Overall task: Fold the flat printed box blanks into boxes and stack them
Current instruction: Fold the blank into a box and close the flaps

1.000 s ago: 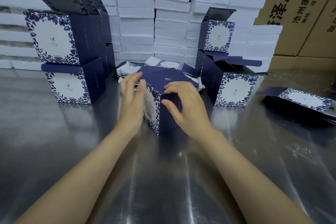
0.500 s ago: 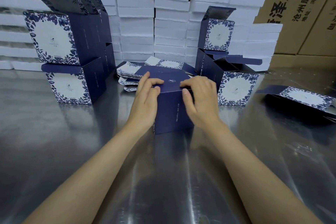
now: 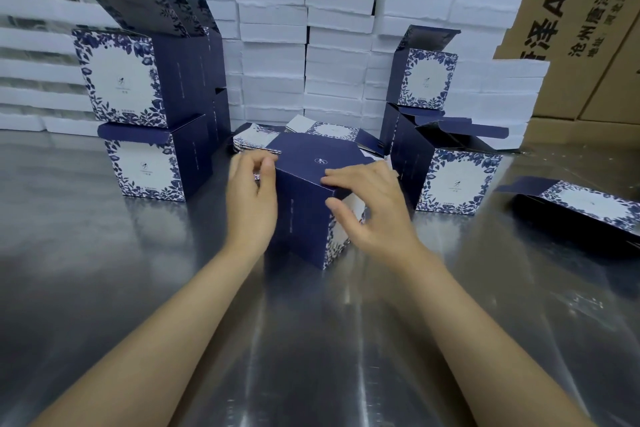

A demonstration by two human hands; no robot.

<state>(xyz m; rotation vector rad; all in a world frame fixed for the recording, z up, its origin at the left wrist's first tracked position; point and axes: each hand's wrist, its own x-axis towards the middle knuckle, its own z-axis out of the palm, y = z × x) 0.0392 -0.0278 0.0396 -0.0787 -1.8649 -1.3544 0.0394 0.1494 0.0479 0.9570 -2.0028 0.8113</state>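
A navy box with a blue floral panel (image 3: 304, 215) stands on the steel table (image 3: 104, 270), one corner turned toward me, its top closed. My left hand (image 3: 251, 194) holds the box's left side with fingers curled at its upper left edge. My right hand (image 3: 369, 208) lies over the right top corner, fingers on the lid edge and thumb against the floral side. Behind it lies a pile of flat printed blanks (image 3: 325, 132). Folded boxes are stacked at the left (image 3: 145, 114) and at the right (image 3: 446, 135).
A partly folded blank (image 3: 581, 204) lies at the right edge. Stacks of white foam slabs (image 3: 273, 45) line the back, with brown cartons (image 3: 568, 10) behind them. Bare steel stretches toward me.
The box has been turned so a corner and its floral side face me. Both hands shifted with it, the left down onto the side, the right onto the right corner.
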